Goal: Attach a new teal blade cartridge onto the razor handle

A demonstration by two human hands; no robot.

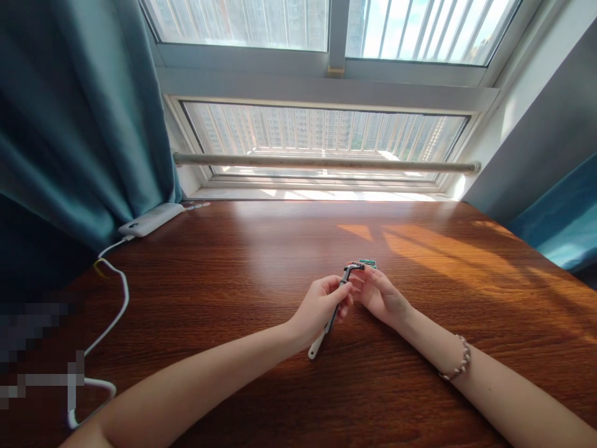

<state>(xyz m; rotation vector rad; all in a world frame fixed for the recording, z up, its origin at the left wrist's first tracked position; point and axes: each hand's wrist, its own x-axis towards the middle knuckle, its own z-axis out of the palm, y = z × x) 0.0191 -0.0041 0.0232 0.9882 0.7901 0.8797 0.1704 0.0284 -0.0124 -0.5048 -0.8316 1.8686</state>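
Note:
In front of me, above the wooden table, my left hand (329, 302) is closed around the handle of a razor (332, 318). Its angled head points up and to the right, and a pale end with a small hole sticks out below my fingers. My right hand (379, 297) is beside the razor head, fingers apart and slightly curved; whether the fingertips touch the head I cannot tell. Just behind those fingers shows a small green and dark piece (368, 263), partly covered by my hand.
The brown wooden table (224, 267) reaches to the window sill, where a metal bar (326, 163) crosses the window. A white power strip (152, 219) lies at the far left, its white cable (125, 292) running along the left side. Blue curtains (93, 112) hang at the left.

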